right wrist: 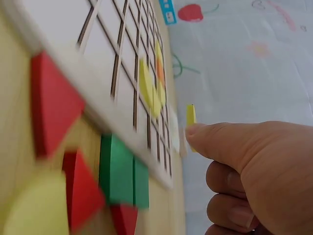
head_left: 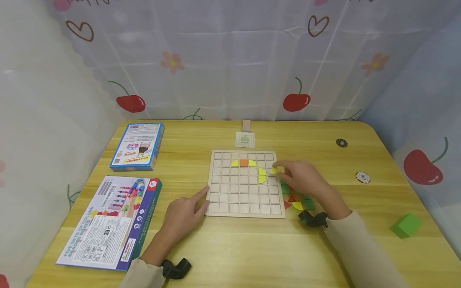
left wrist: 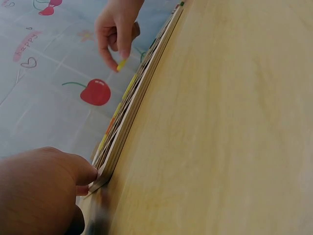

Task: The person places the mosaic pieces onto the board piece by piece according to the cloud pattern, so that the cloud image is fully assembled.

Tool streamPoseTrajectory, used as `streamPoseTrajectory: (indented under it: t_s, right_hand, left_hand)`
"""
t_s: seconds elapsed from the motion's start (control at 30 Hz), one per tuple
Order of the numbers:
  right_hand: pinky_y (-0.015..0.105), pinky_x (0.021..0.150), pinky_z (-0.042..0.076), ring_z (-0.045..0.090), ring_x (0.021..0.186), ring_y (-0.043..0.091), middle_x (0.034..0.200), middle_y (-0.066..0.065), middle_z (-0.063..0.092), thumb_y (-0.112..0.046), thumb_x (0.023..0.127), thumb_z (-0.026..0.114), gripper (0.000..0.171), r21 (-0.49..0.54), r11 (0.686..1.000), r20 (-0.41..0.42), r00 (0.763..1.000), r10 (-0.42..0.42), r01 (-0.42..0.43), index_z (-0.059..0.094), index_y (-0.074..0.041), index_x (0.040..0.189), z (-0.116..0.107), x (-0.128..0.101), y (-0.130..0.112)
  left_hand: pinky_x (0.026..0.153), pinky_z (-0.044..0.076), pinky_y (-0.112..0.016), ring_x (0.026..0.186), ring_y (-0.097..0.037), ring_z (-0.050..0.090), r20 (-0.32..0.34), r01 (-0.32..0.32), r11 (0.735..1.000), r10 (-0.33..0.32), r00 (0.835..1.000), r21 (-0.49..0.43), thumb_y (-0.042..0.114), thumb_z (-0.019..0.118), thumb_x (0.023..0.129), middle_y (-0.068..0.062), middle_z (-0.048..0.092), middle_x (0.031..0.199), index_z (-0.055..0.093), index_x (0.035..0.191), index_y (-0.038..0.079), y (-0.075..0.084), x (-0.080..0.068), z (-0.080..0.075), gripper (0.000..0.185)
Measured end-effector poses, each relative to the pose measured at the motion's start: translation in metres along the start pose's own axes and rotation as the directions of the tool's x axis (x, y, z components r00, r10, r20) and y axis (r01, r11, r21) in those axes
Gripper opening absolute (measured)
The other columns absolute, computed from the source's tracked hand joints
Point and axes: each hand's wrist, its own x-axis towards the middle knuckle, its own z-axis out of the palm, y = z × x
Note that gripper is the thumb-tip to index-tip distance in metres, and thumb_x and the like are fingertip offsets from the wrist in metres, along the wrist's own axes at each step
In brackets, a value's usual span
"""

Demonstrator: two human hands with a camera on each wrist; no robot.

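Note:
In the head view a square wooden grid board [head_left: 239,198] lies mid-table. My right hand [head_left: 300,176] is raised over the board's right edge, pinching a yellow quarter-circle tile [right wrist: 191,115] between thumb and index finger. Set in the grid are an orange square tile [head_left: 243,163] with a yellow quarter-circle on either side, and two more yellow tiles [head_left: 262,175] lower to the right. My left hand [head_left: 183,216] touches the board's left edge with extended index finger and thumb. The left wrist view shows the left thumb [left wrist: 80,169] right at the board's corner.
Loose red, green and yellow tiles [head_left: 297,205] lie right of the board. A small pattern card [head_left: 245,140] stands behind it. Two boxes, one blue [head_left: 137,146] and one purple and white [head_left: 108,224], sit left. Two chips [head_left: 362,177] and a green block [head_left: 407,226] lie right.

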Motion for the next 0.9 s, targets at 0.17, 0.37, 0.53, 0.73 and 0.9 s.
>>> streamPoseTrajectory:
  t_s: [0.17, 0.37, 0.53, 0.73, 0.9]
  right_hand:
    - [0.029, 0.054, 0.036, 0.044, 0.057, 0.013, 0.064, -0.006, 0.049, -0.022, 0.096, 0.074, 0.034, 0.006, 0.997, 0.027, 0.997, -0.074, 0.074, 0.07, -0.015, 0.128, 0.008, 0.015, -0.028]
    - [0.03, 0.058, 0.039, 0.046, 0.059, 0.013, 0.064, -0.007, 0.051, -0.022, 0.099, 0.068, 0.031, 0.005, 0.989, 0.084, 0.986, -0.146, 0.146, 0.069, -0.016, 0.13, 0.023, 0.04, -0.059]
    - [0.031, 0.061, 0.043, 0.047, 0.06, 0.012, 0.066, -0.006, 0.055, -0.02, 0.101, 0.065, 0.03, -0.008, 0.981, 0.099, 0.976, -0.192, 0.193, 0.068, -0.017, 0.131, 0.036, 0.059, -0.08]
    - [0.033, 0.067, 0.048, 0.053, 0.065, 0.014, 0.073, -0.004, 0.063, -0.022, 0.102, 0.065, 0.03, 0.002, 0.983, 0.09, 0.979, -0.181, 0.181, 0.068, -0.018, 0.132, 0.047, 0.074, -0.094]
    - [0.033, 0.066, 0.046, 0.052, 0.065, 0.015, 0.069, -0.006, 0.06, -0.023, 0.103, 0.061, 0.031, 0.037, 0.988, 0.103, 0.983, -0.154, 0.151, 0.067, -0.02, 0.133, 0.055, 0.081, -0.093]
  left_hand:
    - [0.043, 0.019, -0.026, 0.04, -0.003, 0.021, 0.008, 0.004, 1.0, -0.004, 1.0, 0.001, 0.032, 0.067, 0.099, 0.016, 0.025, 0.045, 0.064, 0.142, 0.021, 0.0, 0.0, 0.0, 0.045]
    - [0.043, 0.02, -0.026, 0.04, -0.003, 0.022, 0.007, 0.005, 1.0, -0.005, 1.0, -0.002, 0.033, 0.067, 0.099, 0.016, 0.026, 0.044, 0.064, 0.142, 0.021, 0.001, 0.0, 0.0, 0.045]
    - [0.043, 0.02, -0.026, 0.039, -0.003, 0.022, 0.026, 0.017, 1.0, -0.017, 1.0, -0.004, 0.034, 0.065, 0.1, 0.016, 0.028, 0.044, 0.063, 0.143, 0.021, 0.001, 0.0, 0.0, 0.045]
    - [0.043, 0.021, -0.026, 0.039, -0.003, 0.024, 0.04, 0.024, 1.0, -0.024, 0.999, -0.001, 0.035, 0.064, 0.1, 0.015, 0.029, 0.044, 0.063, 0.143, 0.022, 0.001, 0.0, -0.001, 0.045]
    - [0.043, 0.021, -0.025, 0.039, -0.003, 0.023, 0.033, 0.02, 1.0, -0.02, 0.999, 0.005, 0.035, 0.065, 0.1, 0.015, 0.028, 0.045, 0.063, 0.143, 0.021, 0.001, 0.0, -0.001, 0.045]
